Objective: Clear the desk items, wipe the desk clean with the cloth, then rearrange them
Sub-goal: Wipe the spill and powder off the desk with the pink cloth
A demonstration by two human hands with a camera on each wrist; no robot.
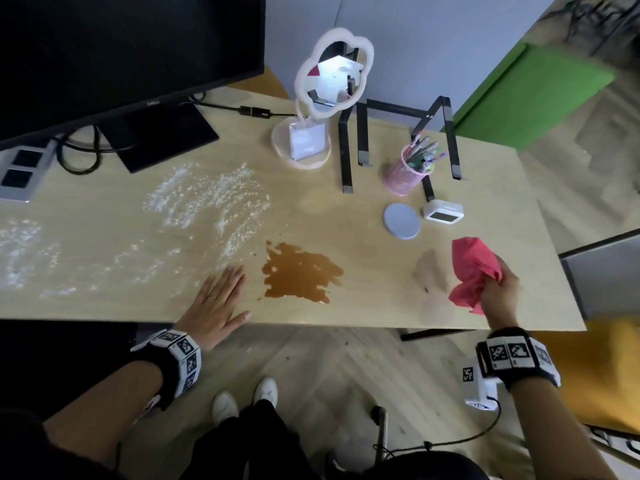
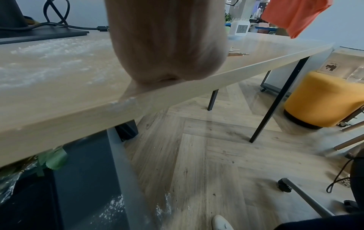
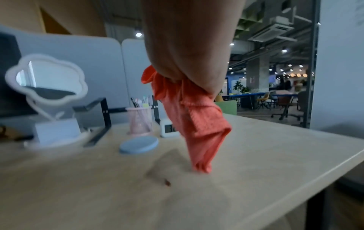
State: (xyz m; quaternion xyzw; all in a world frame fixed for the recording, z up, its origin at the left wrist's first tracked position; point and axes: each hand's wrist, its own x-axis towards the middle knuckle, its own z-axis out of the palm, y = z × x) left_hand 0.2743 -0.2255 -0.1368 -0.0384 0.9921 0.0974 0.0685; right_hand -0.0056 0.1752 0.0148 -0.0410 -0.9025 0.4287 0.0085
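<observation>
My right hand [image 1: 498, 285] grips the cloth [image 1: 472, 271] bunched, lower right, ready to wipe; left hand [image 1: 216, 303] lies flat on the desk [image 1: 346, 317] (bracing, I'd judge) beside the spill [image 1: 299, 273].

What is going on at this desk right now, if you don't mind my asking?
A person is about to wipe the desk. The right hand holds a bunched red cloth above it, while the left hand rests flat near the front edge. A brown spill and white powder remain; the mirror, pen cup, coaster and clock are not yet cleared.
</observation>
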